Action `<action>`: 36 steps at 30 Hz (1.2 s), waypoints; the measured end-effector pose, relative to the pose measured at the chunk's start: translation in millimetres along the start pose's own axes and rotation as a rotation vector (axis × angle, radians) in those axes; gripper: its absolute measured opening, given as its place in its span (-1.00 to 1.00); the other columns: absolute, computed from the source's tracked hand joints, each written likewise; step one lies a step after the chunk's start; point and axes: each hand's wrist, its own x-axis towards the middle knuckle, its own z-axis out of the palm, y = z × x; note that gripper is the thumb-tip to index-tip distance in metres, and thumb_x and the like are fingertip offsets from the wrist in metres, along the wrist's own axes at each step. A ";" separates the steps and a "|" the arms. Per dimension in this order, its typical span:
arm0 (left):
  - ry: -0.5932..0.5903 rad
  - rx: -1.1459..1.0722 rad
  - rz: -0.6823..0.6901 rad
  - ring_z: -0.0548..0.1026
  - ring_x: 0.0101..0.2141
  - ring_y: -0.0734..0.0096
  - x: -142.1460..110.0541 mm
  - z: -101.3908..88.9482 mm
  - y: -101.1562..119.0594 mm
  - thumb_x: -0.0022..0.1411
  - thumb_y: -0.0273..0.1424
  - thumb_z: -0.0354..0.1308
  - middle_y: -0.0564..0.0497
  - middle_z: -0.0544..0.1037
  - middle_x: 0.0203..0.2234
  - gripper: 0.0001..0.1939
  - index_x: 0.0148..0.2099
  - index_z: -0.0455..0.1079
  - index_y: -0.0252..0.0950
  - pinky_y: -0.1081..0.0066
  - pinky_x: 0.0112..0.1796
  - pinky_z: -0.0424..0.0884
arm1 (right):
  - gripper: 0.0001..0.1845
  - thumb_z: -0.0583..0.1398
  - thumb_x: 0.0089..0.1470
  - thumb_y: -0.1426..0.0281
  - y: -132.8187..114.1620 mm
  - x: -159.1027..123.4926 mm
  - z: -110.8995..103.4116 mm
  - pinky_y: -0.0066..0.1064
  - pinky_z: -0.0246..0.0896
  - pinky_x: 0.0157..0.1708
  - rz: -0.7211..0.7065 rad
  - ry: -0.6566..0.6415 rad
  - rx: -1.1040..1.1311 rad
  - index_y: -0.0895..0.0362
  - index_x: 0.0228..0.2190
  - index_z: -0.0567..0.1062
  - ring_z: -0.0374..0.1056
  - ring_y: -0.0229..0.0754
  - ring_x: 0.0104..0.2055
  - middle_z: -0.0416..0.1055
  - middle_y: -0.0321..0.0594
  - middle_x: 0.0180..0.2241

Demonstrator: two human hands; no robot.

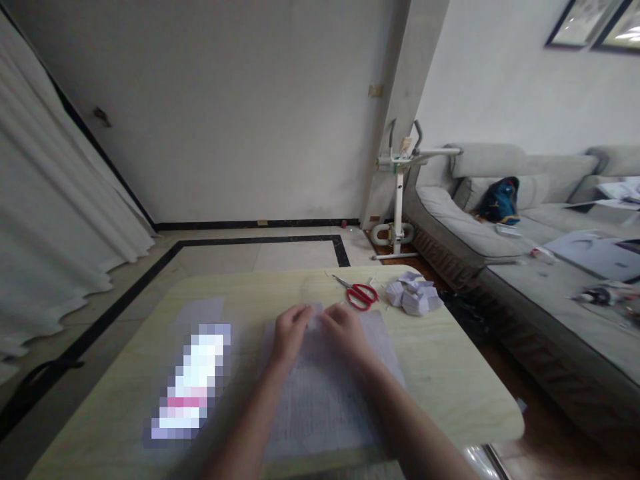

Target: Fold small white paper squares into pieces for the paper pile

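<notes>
Bare hands (290,335), bare forearms (400,413), both smooth

This is a home living room: a long cushioned sofa (500,227) at three o'clock, white curtains (65,173) at ten o'clock.

Pale wall (250,120), white curtain (60,173), grey sofa (500,220), light floor (280,255) with black bands.

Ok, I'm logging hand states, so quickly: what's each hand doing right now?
Left hand: fingers closed, seemingly pinching pale paper.
Right hand: fingers closed at the same paper; its exact grip can't be told.
</notes>
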 end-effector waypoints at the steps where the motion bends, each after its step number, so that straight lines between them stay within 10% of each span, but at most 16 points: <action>1: 0.003 0.005 0.004 0.32 -0.52 0.46 -0.2 0.5 0.6 0.05 -0.22 0.17 0.08 0.41 -0.60 -0.73 -0.44 0.43 -0.37 0.53 -0.49 0.21 | -0.81 0.17 0.00 0.35 0.2 -0.1 0.2 -0.48 0.07 -0.53 -0.002 0.008 -0.009 0.15 -0.58 0.34 0.20 -0.28 -0.52 0.29 -0.31 -0.59; 13: 0.090 0.000 0.025 0.41 -0.48 0.41 0.8 -0.3 -0.6 0.04 -0.23 0.17 0.02 0.50 -0.53 -0.72 -0.37 0.48 -0.38 0.51 -0.45 0.31 | -0.88 0.17 -0.03 0.40 -8.8 -4.2 2.8 -0.47 0.12 -0.49 0.002 -0.032 0.040 0.13 -0.56 0.39 0.26 -0.26 -0.48 0.36 -0.28 -0.55; 36: -0.167 -0.046 0.013 0.39 -0.46 0.40 -2.3 5.4 -4.4 0.08 -0.16 0.15 0.05 0.44 -0.52 -0.69 -0.39 0.42 -0.34 0.50 -0.44 0.33 | -0.77 0.04 0.04 0.31 2.5 -1.1 -2.8 -0.47 0.04 -0.51 -0.044 0.058 0.026 0.10 -0.59 0.22 0.13 -0.25 -0.49 0.18 -0.35 -0.58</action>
